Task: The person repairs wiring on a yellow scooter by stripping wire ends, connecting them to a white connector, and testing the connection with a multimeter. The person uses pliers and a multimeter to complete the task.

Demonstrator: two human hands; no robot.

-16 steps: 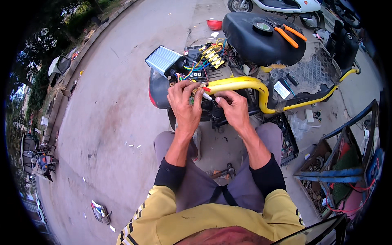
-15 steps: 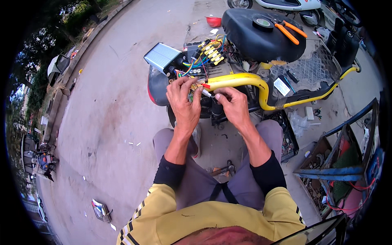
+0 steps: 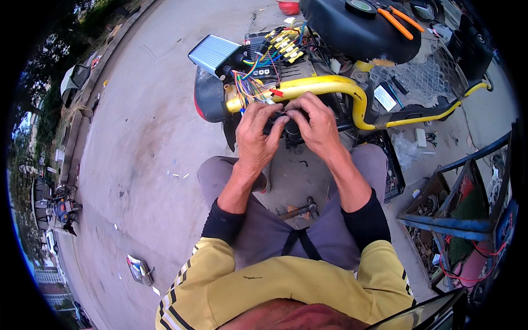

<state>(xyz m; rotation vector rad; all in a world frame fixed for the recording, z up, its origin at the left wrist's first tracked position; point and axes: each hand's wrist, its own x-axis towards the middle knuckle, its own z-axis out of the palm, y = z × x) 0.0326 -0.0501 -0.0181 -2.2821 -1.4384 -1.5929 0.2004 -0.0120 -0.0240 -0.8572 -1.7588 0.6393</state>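
Both of my hands meet in front of the yellow frame tube [image 3: 319, 82] of a partly stripped scooter. My left hand [image 3: 257, 132] is closed in a pinch, thumb against fingertips. My right hand [image 3: 316, 125] pinches right beside it, the fingertips almost touching. Something small and dark shows between them, too hidden to name. A bundle of coloured wires [image 3: 247, 88] runs from a silver finned controller box [image 3: 215, 54] down toward my left hand. A red connector [image 3: 276, 92] lies on the tube just above my fingers.
Yellow terminal blocks [image 3: 284, 47] sit among the wiring. On the black seat [image 3: 357, 41] lie a tape roll [image 3: 360, 7] and orange-handled pliers [image 3: 396, 23]. A hammer [image 3: 300, 211] rests on the ground between my legs. A blue-edged metal bin [image 3: 448, 224] with scrap stands at right.
My hands have come closer together, and the white connector seen between them before is now mostly hidden. The scooter and seat sit higher in view.
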